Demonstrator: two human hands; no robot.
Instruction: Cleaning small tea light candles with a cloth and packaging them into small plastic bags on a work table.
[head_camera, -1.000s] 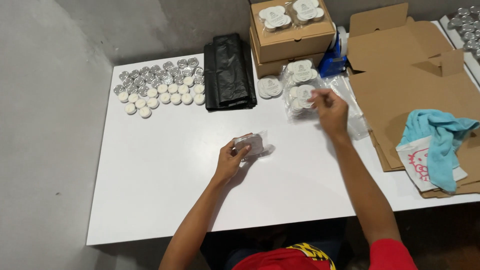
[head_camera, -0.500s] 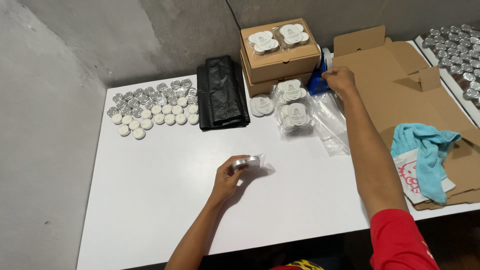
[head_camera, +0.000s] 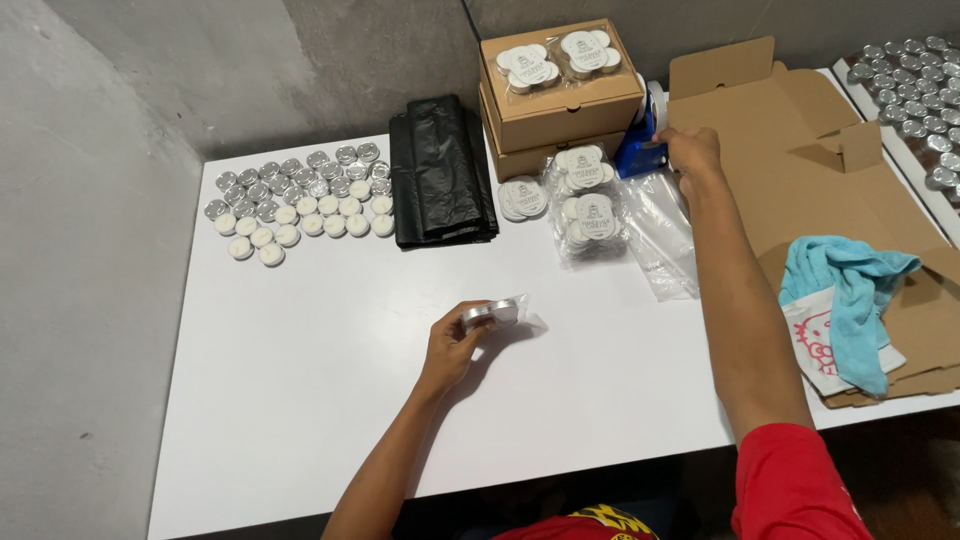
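- The white table carries everything; the small clear bag of tealights sits near its middle, pinched at one end by the left hand, thumb on top and fingers curled under. Only that one end is gripped, so the bag could tip and the metal cups slide toward its open side.
- The right arm is stretched far across the table, well apart from the left, and passes just above the loose clear bags. A low forearm could drag those bags or nudge the stacked packs of candles beside them.
- The right hand is closed around the blue tape dispenser, which stands against the brown boxes; whether it grips firmly or just touches I cannot tell. A one-handed lift from that reach could knock the packs on the top box.
- The left forearm lies low and bent, wrist turned inward.
- Loose tealights at the far left corner are well clear of both hands.
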